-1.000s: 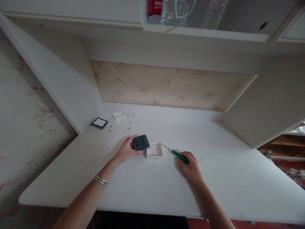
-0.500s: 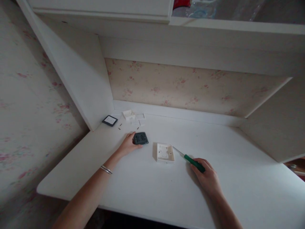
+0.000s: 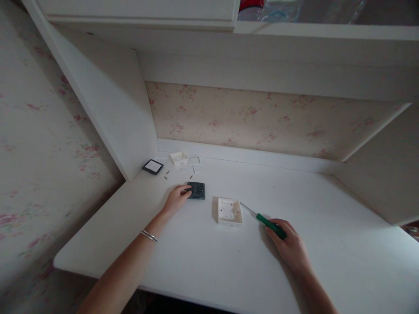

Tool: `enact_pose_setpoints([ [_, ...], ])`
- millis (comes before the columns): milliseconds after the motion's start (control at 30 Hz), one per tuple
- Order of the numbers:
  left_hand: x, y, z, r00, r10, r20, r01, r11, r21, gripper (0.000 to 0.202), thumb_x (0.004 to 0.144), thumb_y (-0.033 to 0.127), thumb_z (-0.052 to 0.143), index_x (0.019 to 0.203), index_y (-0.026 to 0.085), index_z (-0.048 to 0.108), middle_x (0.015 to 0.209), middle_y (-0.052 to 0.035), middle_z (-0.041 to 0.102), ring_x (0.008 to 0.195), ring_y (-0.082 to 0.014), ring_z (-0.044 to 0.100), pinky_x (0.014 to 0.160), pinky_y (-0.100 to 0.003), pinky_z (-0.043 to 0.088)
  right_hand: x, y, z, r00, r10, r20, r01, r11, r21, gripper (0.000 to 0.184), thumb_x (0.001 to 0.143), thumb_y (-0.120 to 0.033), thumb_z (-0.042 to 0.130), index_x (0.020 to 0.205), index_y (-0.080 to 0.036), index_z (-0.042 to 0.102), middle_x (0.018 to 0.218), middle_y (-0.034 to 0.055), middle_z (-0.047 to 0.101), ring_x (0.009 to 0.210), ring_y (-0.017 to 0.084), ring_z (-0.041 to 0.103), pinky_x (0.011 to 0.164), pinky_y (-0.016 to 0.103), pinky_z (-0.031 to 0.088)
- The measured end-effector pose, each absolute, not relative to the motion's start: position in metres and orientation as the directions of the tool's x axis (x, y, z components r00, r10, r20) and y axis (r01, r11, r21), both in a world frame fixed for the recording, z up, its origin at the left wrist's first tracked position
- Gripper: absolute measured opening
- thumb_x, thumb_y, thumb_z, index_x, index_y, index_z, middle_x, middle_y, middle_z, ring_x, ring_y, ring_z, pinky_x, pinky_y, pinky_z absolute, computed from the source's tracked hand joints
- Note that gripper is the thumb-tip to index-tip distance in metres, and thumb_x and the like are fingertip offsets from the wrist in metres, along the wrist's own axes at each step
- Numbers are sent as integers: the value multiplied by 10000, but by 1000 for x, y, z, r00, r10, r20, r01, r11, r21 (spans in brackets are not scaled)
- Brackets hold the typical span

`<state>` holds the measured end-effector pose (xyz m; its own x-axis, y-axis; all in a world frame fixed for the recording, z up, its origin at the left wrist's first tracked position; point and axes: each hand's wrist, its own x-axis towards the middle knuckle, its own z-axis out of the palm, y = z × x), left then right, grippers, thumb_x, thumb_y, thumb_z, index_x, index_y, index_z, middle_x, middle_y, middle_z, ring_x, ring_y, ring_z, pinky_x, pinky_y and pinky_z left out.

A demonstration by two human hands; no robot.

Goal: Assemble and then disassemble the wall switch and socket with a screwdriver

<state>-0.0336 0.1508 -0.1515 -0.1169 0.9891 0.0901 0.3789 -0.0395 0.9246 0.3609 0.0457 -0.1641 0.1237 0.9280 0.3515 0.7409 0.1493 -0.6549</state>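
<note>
A dark square socket plate (image 3: 198, 191) lies on the white desk, its moulded face upward. At its left side, my left hand (image 3: 178, 197) is closed, with thumb and forefinger drawn together over the plate's edge. My right hand (image 3: 290, 244) is wrapped round the green handle of a screwdriver (image 3: 271, 225). Its thin metal shaft points left, and the tip is beside the upper right corner of a white square mounting box (image 3: 230, 221). That box rests on the desk with its hollow side up, between the two hands.
Toward the back left are a dark-framed socket panel (image 3: 152, 166), a second white box (image 3: 178, 158), a thin white frame (image 3: 194, 160) and several small screws (image 3: 167, 172). A side panel (image 3: 108, 100) and an overhead shelf (image 3: 262, 65) enclose the white desk (image 3: 294, 192).
The dark plate has gone from tilted in my left hand to flat on the desk. My left fingers have shifted onto its left edge. My right hand and the screwdriver look nearly unchanged.
</note>
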Motion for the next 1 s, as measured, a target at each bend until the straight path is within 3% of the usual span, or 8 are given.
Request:
enact_pose_setpoints([
  [533, -36, 151, -147, -152, 988, -9, 226, 43, 973, 373, 687, 270, 677, 1034, 136, 687, 1037, -102, 706, 940, -226, 651, 817, -310, 487, 361, 46, -161, 107, 925, 364, 735, 173, -655, 304, 797, -461, 548, 966, -220, 624, 1008, 70, 631, 914, 236, 596, 799, 348, 463],
  [800, -36, 151, -146, -143, 990, 2, 285, 40, 958, 322, 705, 293, 671, 994, 158, 711, 1024, -84, 713, 968, -233, 641, 860, -326, 467, 362, 46, -164, 109, 929, 353, 728, 167, -665, 305, 803, -457, 542, 988, -224, 613, 1007, 65, 629, 905, 230, 597, 796, 351, 467],
  [1000, -32, 153, -145, -148, 985, 88, 368, -27, 930, 224, 692, 304, 685, 872, 182, 740, 1001, -71, 709, 959, -224, 637, 863, -314, 469, 362, 45, -162, 105, 928, 357, 721, 176, -670, 305, 802, -454, 547, 982, -217, 613, 1007, 72, 629, 908, 233, 595, 798, 355, 464],
])
